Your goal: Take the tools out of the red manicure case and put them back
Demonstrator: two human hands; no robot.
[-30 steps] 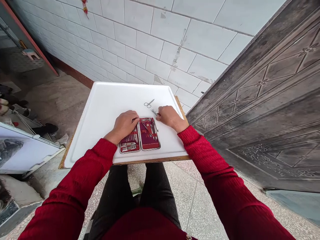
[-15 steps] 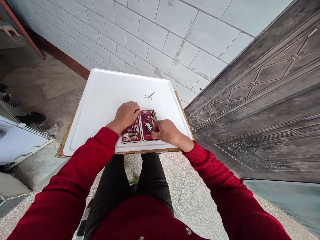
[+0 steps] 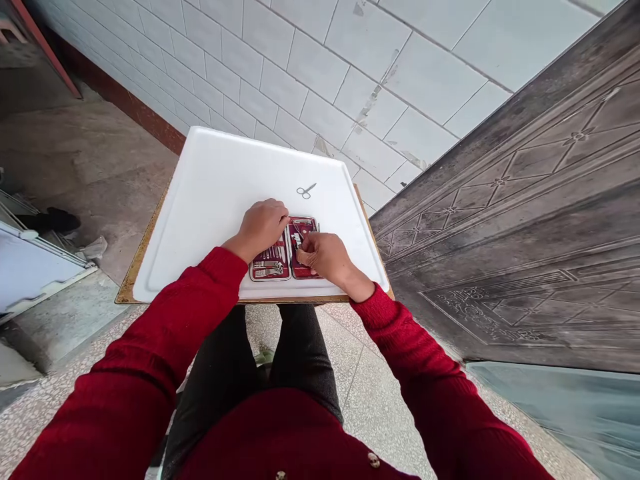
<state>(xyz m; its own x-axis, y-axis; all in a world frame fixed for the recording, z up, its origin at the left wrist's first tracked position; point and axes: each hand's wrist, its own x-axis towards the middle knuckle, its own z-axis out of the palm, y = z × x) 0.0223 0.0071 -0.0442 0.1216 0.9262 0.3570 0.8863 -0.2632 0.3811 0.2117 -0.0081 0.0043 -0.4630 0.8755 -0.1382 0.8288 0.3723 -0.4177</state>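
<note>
An opened manicure case (image 3: pixel 290 275) with a dark red lining lies near the front edge of the white tabletop (image 3: pixel 225 173). My left hand (image 3: pixel 264 227) curls over the far edge of its left half, fingers together and gripping it. Slim tools and silver nail clippers (image 3: pixel 267 269) sit in that half. Over the right half, my right hand (image 3: pixel 325 257) is closed in a pinch on a nail clipper (image 3: pixel 296 241), mostly hidden by the fingers. Beyond the case lies a small pair of scissors (image 3: pixel 307 192), apart from both hands.
Behind the table runs a white tiled wall (image 3: pixel 280 73). A dark patterned metal door (image 3: pixel 500 220) stands close on the right. My legs (image 3: pixel 300 347) are against the table's near side. A white-panelled object (image 3: pixel 40 267) stands at the left.
My right hand has shifted slightly left and farther over the case's right half, and the clipper is more covered by the fingers. My left hand stays on the case. The view has shifted slightly.
</note>
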